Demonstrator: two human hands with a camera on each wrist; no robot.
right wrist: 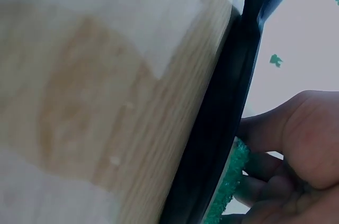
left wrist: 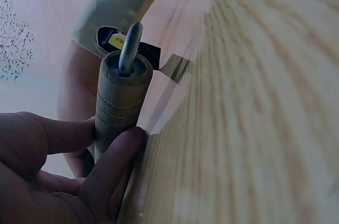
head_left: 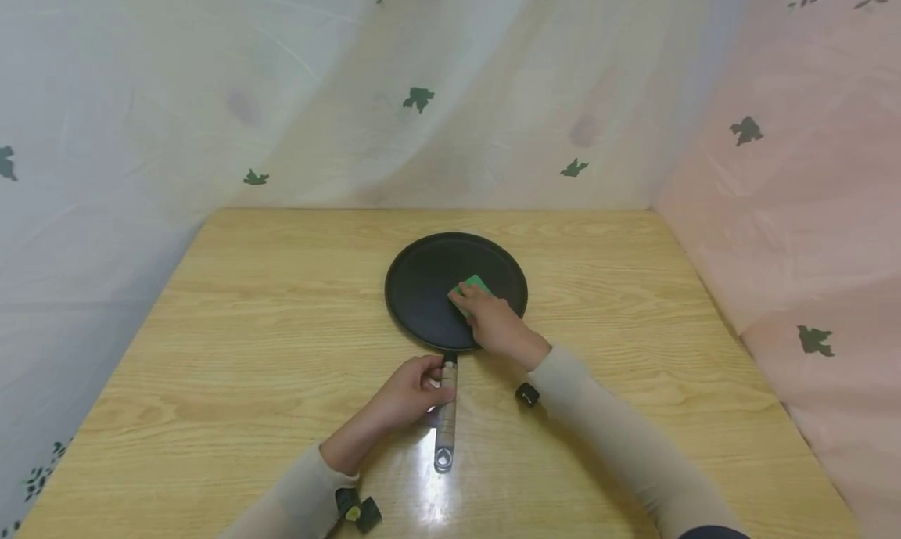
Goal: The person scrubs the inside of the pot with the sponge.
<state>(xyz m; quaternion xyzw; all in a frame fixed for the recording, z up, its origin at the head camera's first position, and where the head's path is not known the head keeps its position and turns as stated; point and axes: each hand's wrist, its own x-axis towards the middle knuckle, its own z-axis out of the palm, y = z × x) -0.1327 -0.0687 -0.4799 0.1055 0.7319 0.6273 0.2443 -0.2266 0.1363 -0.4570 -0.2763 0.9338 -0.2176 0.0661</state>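
Observation:
A round black frying pan (head_left: 418, 285) lies flat on the wooden table, its handle (head_left: 446, 425) pointing toward me. My left hand (head_left: 408, 390) grips that handle near the pan, thumb on one side and fingers on the other; the left wrist view shows the handle's end with its metal loop (left wrist: 131, 49). A green scouring sponge (head_left: 472, 283) rests on the right half of the pan's surface. My right hand (head_left: 498, 325) holds it from above. In the right wrist view the sponge's rough green side (right wrist: 231, 179) faces the palm, against the dark pan (right wrist: 212, 123).
The wooden table (head_left: 267, 304) reaches back to a pale curtain (head_left: 450, 156) printed with green birds. A pinkish curtain (head_left: 795, 234) borders the right side. Small black devices sit at both wrists, the left one (head_left: 359, 510) and the right one (head_left: 527, 394).

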